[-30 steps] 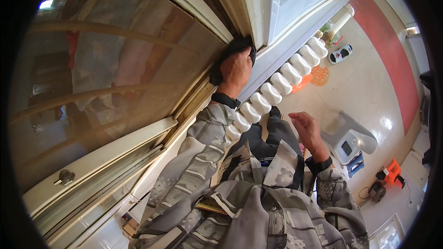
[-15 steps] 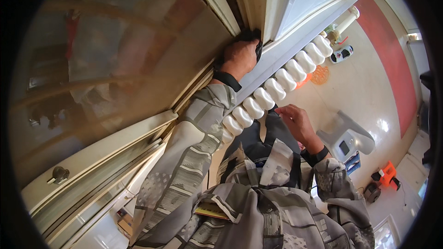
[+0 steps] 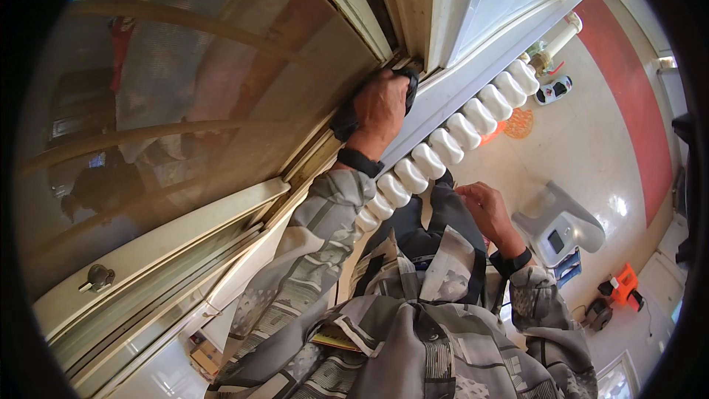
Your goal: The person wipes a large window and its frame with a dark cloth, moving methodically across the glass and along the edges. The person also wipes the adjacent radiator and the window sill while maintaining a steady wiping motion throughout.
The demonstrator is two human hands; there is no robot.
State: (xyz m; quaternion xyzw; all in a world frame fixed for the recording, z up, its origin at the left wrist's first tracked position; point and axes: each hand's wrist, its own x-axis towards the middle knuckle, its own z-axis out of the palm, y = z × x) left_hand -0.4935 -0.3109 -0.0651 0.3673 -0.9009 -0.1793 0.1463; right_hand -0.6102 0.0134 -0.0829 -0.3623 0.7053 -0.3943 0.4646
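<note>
My left hand (image 3: 379, 107) is closed on a crumpled black cloth (image 3: 344, 123). It presses the cloth into the corner of the window track (image 3: 301, 166), where the cream frame meets the grey-white sill (image 3: 443, 96). Part of the cloth sticks out on either side of my knuckles. Lower and to the right, my right hand (image 3: 485, 209) hangs apart from the sill, over my dark trousers. Its fingers are loosely curled, with nothing visible in them. A white ribbed radiator (image 3: 462, 131) runs slantwise under the sill, between my two hands.
To the left stands a large window pane (image 3: 185, 96) with reflections; its lower frame carries a round dark latch (image 3: 97, 278). On the floor to the right are a grey-white plastic device (image 3: 559, 233), an orange toy (image 3: 626, 285) and a white toy car (image 3: 554, 90). A pipe (image 3: 559, 39) meets the radiator's far end.
My left hand and the cloth have drawn back a little toward me along the track, and more of the cloth shows. My right hand has shifted slightly down and right in view.
</note>
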